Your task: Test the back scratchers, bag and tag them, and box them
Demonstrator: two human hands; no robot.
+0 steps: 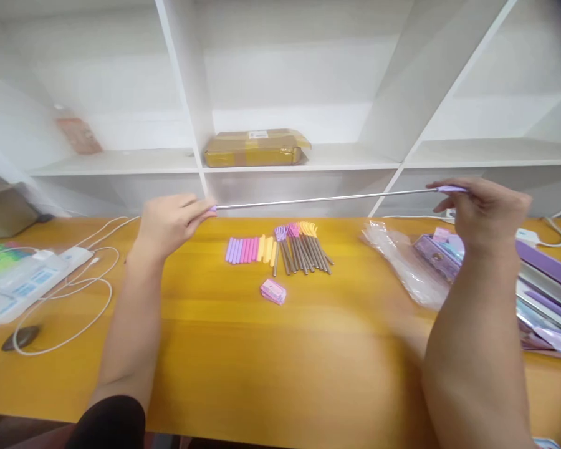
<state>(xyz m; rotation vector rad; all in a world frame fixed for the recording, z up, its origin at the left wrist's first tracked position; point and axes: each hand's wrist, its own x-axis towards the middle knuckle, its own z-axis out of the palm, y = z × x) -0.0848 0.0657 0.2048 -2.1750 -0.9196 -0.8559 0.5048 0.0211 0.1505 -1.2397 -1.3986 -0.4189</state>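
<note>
Held out level above the table is an extended telescopic back scratcher (327, 199), a thin metal rod with lilac ends. My left hand (171, 221) pinches its left end, mostly hidden by the fingers. At the other end, my right hand (489, 202) closes on the lilac tip; the fingers partly cover its shape. Below the rod lie several back scratcher pieces (303, 249), metal shafts with purple, pink and yellow claw heads. Beside them is a row of purple, pink and yellow handle sleeves (251, 250). A small stack of pink cards (273, 291) lies nearer to me.
Clear plastic bags (409, 268) and a purple box (549, 274) of packaged items occupy the right side. At left are a power strip (32, 284), looping white cables and a dark mouse (21, 337). A taped carton (257, 148) sits on the white shelf behind.
</note>
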